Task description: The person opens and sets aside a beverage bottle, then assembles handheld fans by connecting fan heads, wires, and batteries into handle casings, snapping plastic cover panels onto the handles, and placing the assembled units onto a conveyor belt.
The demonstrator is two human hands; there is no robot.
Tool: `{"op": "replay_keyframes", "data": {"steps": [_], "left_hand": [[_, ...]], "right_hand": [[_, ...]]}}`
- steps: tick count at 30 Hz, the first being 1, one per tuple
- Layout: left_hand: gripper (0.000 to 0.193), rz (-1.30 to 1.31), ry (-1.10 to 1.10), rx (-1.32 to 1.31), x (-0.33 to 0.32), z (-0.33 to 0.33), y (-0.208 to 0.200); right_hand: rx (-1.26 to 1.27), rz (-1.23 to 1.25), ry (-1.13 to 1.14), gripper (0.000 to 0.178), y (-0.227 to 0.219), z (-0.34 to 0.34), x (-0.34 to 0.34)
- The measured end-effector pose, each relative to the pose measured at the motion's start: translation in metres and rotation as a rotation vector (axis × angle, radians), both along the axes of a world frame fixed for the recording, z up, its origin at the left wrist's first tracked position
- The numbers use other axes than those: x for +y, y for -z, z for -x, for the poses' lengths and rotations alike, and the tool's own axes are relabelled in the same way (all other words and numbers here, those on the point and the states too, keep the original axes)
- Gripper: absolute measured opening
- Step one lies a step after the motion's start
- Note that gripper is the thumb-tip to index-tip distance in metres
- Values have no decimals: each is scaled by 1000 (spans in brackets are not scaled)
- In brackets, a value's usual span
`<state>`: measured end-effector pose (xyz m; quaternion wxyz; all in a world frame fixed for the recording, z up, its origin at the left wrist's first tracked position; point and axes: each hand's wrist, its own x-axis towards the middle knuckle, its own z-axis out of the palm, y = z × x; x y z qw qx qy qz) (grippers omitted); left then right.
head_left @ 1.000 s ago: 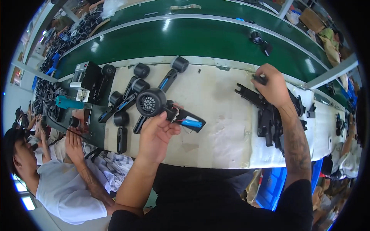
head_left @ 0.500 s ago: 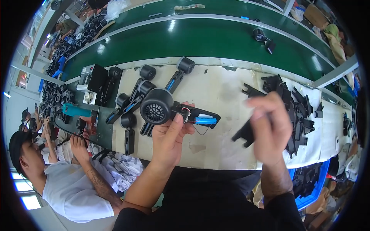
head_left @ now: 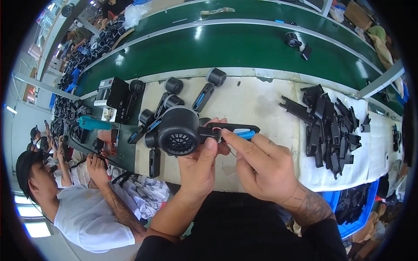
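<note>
My left hand holds a black handheld fan, thumb in front and fingers behind, where the handle meets the round grilled head. The handle lies open and points right, with a blue battery and thin wires inside. My right hand is at the handle, index fingertip touching the wires and the other fingers curled. Its palm side is hidden, so anything held there does not show. Several similar fans with open handles lie at the left of the table.
Black plastic parts are heaped at the right, above a blue crate of more parts. A black machine and a teal power tool are at the left, beside a seated co-worker. A green conveyor runs behind.
My right hand has come left from near the heap to the fan's wires. A forked black part below that hand earlier no longer shows. The fan sits slightly lower and further right.
</note>
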<state>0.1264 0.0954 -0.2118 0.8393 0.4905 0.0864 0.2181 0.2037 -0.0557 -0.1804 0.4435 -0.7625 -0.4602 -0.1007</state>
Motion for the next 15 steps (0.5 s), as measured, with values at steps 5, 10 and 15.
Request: {"op": "replay_keyframes", "data": {"steps": [5,10,15], "left_hand": [[40,-56,-13,-14,0,1,3],[41,-226,-48,24,-1,4,6],[29,-262,-65,113,2,-2,14]], "right_hand": [[-24,-1,1,52,2,-3,-1],[-108,140,-34,39,-12,-11,-3],[-48,150,-76,34,-8,-27,0]]}}
